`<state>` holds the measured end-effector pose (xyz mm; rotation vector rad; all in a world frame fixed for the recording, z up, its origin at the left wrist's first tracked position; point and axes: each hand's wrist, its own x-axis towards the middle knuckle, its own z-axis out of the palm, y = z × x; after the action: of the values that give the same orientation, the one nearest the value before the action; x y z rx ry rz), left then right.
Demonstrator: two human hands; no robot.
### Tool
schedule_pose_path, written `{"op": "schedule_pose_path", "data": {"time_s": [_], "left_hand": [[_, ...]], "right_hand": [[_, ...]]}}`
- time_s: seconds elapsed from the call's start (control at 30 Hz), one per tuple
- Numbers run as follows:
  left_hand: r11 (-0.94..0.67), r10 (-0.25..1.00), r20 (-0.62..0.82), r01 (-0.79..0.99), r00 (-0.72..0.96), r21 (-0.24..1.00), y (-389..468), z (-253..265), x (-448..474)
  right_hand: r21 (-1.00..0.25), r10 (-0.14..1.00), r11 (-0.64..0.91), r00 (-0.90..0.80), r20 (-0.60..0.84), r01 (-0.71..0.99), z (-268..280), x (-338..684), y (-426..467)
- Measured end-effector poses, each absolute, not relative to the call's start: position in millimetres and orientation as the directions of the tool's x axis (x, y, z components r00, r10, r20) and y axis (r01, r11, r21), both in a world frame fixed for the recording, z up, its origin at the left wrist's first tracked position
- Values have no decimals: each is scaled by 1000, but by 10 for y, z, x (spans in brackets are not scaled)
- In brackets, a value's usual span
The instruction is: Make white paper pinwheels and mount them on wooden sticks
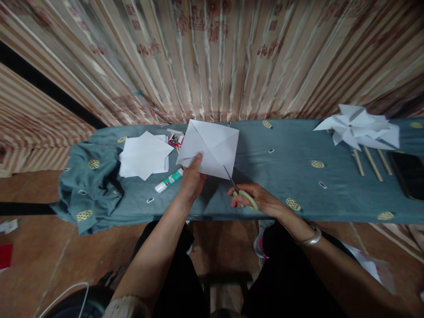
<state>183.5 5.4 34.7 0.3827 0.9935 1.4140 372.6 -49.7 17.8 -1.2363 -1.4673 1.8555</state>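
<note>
Stretching left to right, blue-green pineapple-print cloth [291, 172] lies lowermost. Above it, one square, creased white paper sheet [217, 148] is pinched near its lower left edge by the left hand [193, 179]. The right hand [261, 197] grips green-handled metal scissors [235, 187], blades at the sheet's near corner. A white-and-green cylindrical glue stick [168, 180] lies alongside.

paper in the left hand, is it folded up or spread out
Spread out: the paper shows as a broad, four-cornered sheet in the left hand, with diagonal lines meeting near its middle.
</note>
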Motion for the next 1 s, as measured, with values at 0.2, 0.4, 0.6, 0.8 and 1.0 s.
{"op": "schedule_pose_path", "data": {"time_s": [0.2,0.4,0.6,0.8,1.0], "left_hand": [[187,935,-331,-612,-130,768,43,334,1832],[179,948,-298,-590,-110,787,43,317,1818],[182,940,-316,-596,-128,782,48,323,1818],[188,934,-331,-604,-134,774,44,354,1822],[197,929,-346,-611,-135,767,49,344,1810]], "right_hand": [[-930,800,-329,-475,-367,165,184,3729,-497],[-923,794,-354,-472,-382,152,203,3726,-496],[-911,792,-395,-459,-404,120,200,3720,-498],[-901,792,-422,-443,-420,98,147,3713,-514],[-889,791,-451,-427,-439,77,152,3690,-511]]}}
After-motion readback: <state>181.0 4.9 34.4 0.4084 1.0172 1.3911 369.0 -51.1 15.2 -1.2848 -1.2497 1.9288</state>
